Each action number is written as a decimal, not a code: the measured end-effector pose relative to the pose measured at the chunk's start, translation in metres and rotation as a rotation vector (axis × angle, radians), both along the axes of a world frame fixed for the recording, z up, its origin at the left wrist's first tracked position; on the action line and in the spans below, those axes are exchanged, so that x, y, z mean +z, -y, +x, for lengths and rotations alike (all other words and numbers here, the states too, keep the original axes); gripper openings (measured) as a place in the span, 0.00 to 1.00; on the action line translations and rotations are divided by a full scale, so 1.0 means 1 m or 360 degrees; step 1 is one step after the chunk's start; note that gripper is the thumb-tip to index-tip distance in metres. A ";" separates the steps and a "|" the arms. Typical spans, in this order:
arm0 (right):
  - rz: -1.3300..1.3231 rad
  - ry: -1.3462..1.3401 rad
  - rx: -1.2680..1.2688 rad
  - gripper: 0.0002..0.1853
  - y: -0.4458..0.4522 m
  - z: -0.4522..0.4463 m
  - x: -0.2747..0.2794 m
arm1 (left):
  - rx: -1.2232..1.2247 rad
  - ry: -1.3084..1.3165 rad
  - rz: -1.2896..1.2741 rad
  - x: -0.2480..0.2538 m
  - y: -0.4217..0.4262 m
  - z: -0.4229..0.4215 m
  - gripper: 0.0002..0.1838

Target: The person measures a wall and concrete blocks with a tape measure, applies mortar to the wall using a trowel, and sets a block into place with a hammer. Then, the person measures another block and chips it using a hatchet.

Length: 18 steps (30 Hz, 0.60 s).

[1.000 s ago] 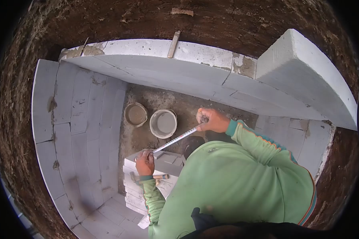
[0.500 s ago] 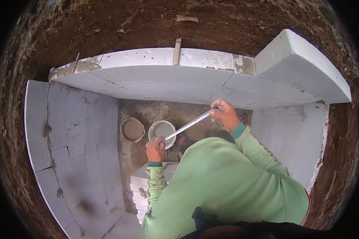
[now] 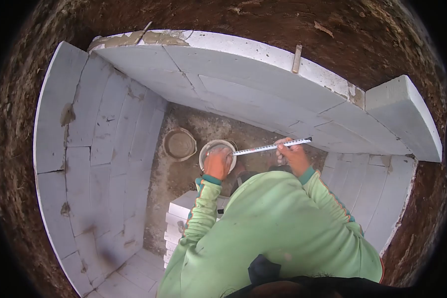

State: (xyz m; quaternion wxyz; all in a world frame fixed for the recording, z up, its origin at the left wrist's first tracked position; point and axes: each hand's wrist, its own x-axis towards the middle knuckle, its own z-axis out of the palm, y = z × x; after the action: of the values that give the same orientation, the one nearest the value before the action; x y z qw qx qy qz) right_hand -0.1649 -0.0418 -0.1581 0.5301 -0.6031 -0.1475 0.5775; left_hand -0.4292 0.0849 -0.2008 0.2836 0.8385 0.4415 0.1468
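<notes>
A white tape measure blade (image 3: 263,148) with black and red markings stretches between my hands, rising slightly to the right. My left hand (image 3: 217,163) is closed around its left end, over a round bucket (image 3: 202,158); whether the case sits in that fist is hidden. My right hand (image 3: 294,156) pinches the blade farther right, and the dark-tipped end sticks out past the fingers. Behind the blade stands the long wall of pale blocks (image 3: 248,82).
A second bucket (image 3: 179,144) holding greyish-brown material stands on the dirt floor. Stacked white blocks (image 3: 181,204) lie below my left forearm. A loose-looking block (image 3: 405,116) tops the wall at right, and a small wooden strip (image 3: 297,58) rests on the wall's edge. Soil banks surround the walls.
My view has turned, so the walls look tilted. The blade lies flatter, and its end now extends beyond my right hand. My left hand has come up over the bucket.
</notes>
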 end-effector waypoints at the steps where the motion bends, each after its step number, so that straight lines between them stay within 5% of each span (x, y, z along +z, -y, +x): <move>1: -0.0010 -0.0011 -0.0018 0.09 -0.002 -0.005 0.004 | -0.0012 0.0037 0.0053 -0.003 -0.005 -0.003 0.06; 7: 0.0296 0.0106 -0.0296 0.09 -0.019 -0.008 0.001 | -0.0115 0.0046 0.0384 0.022 -0.060 -0.003 0.06; 18: 0.0454 0.0353 -0.1184 0.12 -0.042 0.091 0.103 | -0.0159 -0.0003 0.1079 0.168 -0.216 -0.004 0.07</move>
State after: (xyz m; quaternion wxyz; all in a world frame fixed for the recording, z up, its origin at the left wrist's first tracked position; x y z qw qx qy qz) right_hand -0.0739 0.0001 -0.0549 0.7618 -0.5943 -0.0542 0.2519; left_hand -0.4331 0.3013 -0.0329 -0.0047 0.9058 0.3262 0.2703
